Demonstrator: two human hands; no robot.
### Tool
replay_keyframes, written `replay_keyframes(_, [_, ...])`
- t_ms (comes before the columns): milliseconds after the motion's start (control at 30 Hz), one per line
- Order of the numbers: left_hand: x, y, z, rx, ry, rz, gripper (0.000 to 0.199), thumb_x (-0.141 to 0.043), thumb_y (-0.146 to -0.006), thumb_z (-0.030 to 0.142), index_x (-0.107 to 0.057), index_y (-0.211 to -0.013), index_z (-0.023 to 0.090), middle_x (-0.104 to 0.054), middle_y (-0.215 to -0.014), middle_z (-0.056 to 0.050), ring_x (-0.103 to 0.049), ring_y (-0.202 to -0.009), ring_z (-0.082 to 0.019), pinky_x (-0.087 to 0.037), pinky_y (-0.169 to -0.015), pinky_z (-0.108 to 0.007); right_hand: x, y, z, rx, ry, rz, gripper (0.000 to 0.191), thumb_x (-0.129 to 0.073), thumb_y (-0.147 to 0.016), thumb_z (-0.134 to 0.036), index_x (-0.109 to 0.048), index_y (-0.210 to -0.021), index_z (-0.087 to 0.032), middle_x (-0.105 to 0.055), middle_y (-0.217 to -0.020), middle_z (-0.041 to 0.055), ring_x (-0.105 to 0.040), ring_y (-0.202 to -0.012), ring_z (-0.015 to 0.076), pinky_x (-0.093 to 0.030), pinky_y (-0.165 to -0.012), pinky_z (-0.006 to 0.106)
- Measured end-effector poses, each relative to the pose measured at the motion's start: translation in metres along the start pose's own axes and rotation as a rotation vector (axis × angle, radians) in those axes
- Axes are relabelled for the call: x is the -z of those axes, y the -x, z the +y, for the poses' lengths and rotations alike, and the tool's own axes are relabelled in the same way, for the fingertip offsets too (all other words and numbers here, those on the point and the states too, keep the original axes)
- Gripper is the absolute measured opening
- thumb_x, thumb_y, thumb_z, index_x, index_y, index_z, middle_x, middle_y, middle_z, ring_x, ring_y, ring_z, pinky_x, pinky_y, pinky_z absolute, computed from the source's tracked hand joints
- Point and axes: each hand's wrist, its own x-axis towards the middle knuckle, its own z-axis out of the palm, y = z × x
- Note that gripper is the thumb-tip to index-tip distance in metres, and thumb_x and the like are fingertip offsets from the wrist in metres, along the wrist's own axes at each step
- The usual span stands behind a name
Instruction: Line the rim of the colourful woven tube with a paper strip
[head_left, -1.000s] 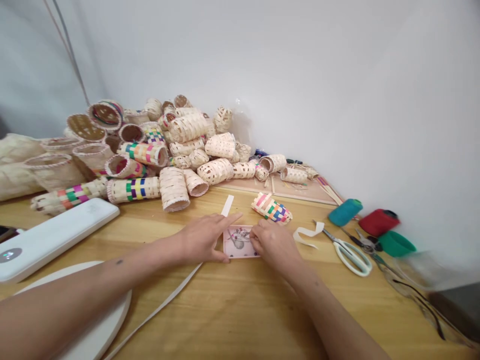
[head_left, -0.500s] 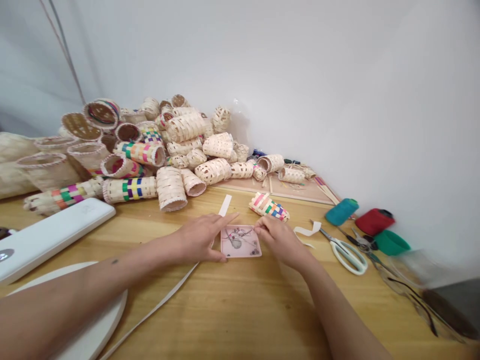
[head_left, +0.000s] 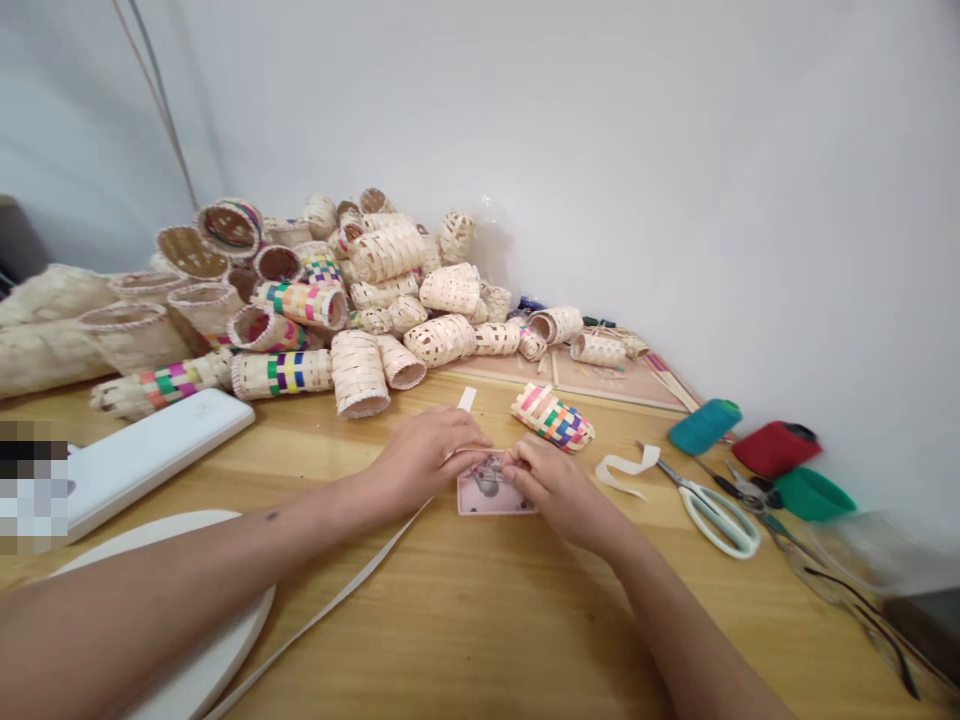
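1. Nearest: note a flat, round, white disc (head_left: 221, 648), bodyward of left hand (head_left: 431, 452); also a narrow off-white ribbon-like strip (head_left: 375, 560) passing beneath left hand, tip showing just beyond.
2. Reaching left hand over tray's far left side, fingers bent, thumb close by; cannot tell if pinching anything.
3. Pressing right hand (head_left: 555, 487) thumb and finger together over tray's far right side; cannot tell what, if anything, between.
4. Have shallow, rectangular, pink tray (head_left: 487, 514) under and between both hands, holding small bits, too small to name.
5. Probably handling fine pieces at tray; next move seems to call for light pinch, steady tray.
6. Just beyond right hand: see multicoloured woven basket (head_left: 553, 417); farther right, pale-handled metal scissors (head_left: 720, 520).
7. Beyond left hand: see heap of pale woven cylindrical baskets (head_left: 386, 250).
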Motion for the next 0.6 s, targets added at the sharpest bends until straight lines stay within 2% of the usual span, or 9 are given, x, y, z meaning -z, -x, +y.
replay_keyframes(233, [-0.004,-0.001,-0.002,-0.018,0.01,-0.004,0.022,-0.053,-0.092,0.029,-0.071,-0.086,0.02,-0.065,-0.088,-0.003,-0.057,-0.087,-0.018,-0.042,-0.078,-0.03,-0.005,-0.001,0.006,0.061,0.129,0.047,0.017,-0.046,-0.097,-0.021,-0.058,-0.084,-0.018,-0.061,-0.084,0.0026,-0.056,-0.081,0.0168,-0.042,-0.072,0.028])
replay_keyframes(367, [-0.001,-0.001,-0.002,0.092,0.156,0.033,0.02,-0.054,-0.089,0.026,-0.069,-0.08,0.018,-0.065,-0.083,-0.003,-0.058,-0.084,-0.018,-0.043,-0.077,-0.03,0.006,0.0,0.016,0.033,0.149,0.211,0.021,-0.043,-0.097,-0.018,-0.061,-0.106,-0.018,-0.066,-0.107,0.0083,-0.058,-0.103,0.0212,-0.043,-0.089,0.034])
replay_keyframes(433, [0.002,-0.001,-0.003,0.165,0.237,0.05,0.02,-0.054,-0.087,0.027,-0.067,-0.076,0.017,-0.065,-0.08,-0.003,-0.059,-0.082,-0.018,-0.044,-0.077,-0.031,0.012,0.001,0.018,0.024,0.134,0.312,0.026,-0.039,-0.097,-0.018,-0.06,-0.113,-0.018,-0.066,-0.112,0.0089,-0.058,-0.106,0.0215,-0.042,-0.092,0.036])
replay_keyframes(500, [0.003,-0.002,-0.005,0.219,0.288,0.072,0.021,-0.054,-0.085,0.03,-0.065,-0.074,0.016,-0.065,-0.078,-0.002,-0.059,-0.078,-0.018,-0.044,-0.074,-0.031,0.014,0.001,0.017,0.04,0.108,0.376,0.028,-0.038,-0.097,-0.017,-0.061,-0.111,-0.018,-0.067,-0.109,0.0086,-0.059,-0.103,0.0213,-0.044,-0.091,0.035])
replay_keyframes(600, [0.005,-0.002,-0.004,0.259,0.337,0.086,0.022,-0.054,-0.085,0.033,-0.064,-0.074,0.016,-0.065,-0.076,-0.001,-0.059,-0.075,-0.017,-0.044,-0.072,-0.03,0.009,0.0,0.01,0.129,0.058,0.379,0.025,-0.04,-0.096,-0.017,-0.064,-0.105,-0.017,-0.069,-0.104,0.0086,-0.06,-0.101,0.0208,-0.044,-0.089,0.034])
